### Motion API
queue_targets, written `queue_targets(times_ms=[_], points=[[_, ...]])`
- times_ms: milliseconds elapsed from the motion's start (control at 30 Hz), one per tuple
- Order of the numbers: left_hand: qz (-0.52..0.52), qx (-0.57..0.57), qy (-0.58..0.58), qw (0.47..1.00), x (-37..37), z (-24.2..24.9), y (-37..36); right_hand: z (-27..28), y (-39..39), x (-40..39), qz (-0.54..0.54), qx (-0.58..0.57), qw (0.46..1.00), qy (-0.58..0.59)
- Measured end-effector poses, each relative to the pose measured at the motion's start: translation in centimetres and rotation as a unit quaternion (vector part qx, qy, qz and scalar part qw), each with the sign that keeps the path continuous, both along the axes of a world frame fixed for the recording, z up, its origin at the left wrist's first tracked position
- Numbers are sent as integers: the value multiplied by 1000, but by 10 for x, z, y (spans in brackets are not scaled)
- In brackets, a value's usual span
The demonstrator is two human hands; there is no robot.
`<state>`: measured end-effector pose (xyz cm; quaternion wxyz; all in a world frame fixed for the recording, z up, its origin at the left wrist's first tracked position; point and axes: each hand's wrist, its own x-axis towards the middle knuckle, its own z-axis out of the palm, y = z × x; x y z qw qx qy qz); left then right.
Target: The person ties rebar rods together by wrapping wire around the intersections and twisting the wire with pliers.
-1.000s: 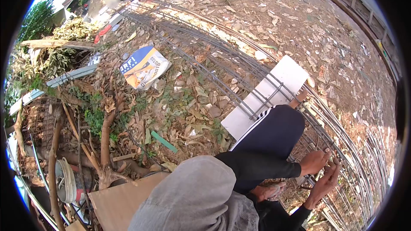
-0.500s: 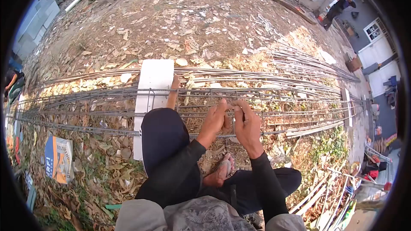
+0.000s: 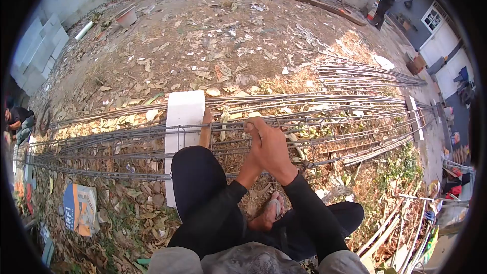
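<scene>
A long rebar cage (image 3: pixel 324 128) of thin steel bars and stirrups stretches across in front of me. My right hand (image 3: pixel 274 147) is over its upper bars, with the fingers curled closed near a bar; what they pinch, if anything, is too small to make out. Crossing beneath it is my left hand (image 3: pixel 250 168), whose fingers are mostly hidden behind the right one. Just left of both hands, a white block (image 3: pixel 185 114) lies under the cage, and a short brown wooden piece (image 3: pixel 205 131) stands against it.
Loose steel bars (image 3: pixel 355 73) lie beyond the cage at right. A printed bag (image 3: pixel 81 209) rests on leaf litter at left. Wooden strips (image 3: pixel 388 223) lie at lower right. One person (image 3: pixel 388 2) stands far right; another person (image 3: pixel 19 122) is at the left edge.
My hands, side by side half a second ago, are now overlapped, the right one across the left and against the upper bars. The view has tilted slightly up.
</scene>
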<state>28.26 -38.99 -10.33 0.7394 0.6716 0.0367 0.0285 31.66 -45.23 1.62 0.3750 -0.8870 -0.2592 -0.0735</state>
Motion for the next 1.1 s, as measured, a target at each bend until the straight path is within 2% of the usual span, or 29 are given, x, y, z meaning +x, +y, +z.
queue_targets(times_ms=[167, 267, 367, 400, 467, 533, 600, 700, 767, 867, 1033, 1100], points=[[-30, 43, -5, 999, -2, 1, 2, -17, 17, -3, 28, 58, 998, 16], [-47, 55, -16, 997, -6, 1, 2, -9, 11, -4, 75, 27, 995, 54], [-75, 69, -41, 994, -10, 3, 6, -20, 9, -2, 71, 92, 993, 8], [-90, 73, -55, 992, -11, 5, 6, -20, 3, 1, 65, 79, 995, -1], [-123, 41, -18, 991, -6, 5, 10, -15, -16, 13, 46, 50, 998, -17], [-141, -27, 97, 985, 11, 6, 29, -5, -38, 23, -5, 5, 1000, -19], [11, -200, 57, 978, 13, 24, 44, 5, -54, 23, -41, -50, 997, -34], [53, -200, 0, 978, 11, 44, 51, -5, -58, 13, -35, -132, 988, -73], [50, -201, 23, 978, 10, 40, 48, -12, -53, 4, -14, -179, 978, -109], [66, -215, 57, 973, 8, 35, 47, -28, -43, -9, -27, -187, 976, -110], [98, -227, 44, 968, 6, 32, 44, -32, -34, -23, -60, -154, 982, -87], [66, -281, 94, 953, 5, 31, 48, -39, -36, -25, -75, -142, 984, -75]])
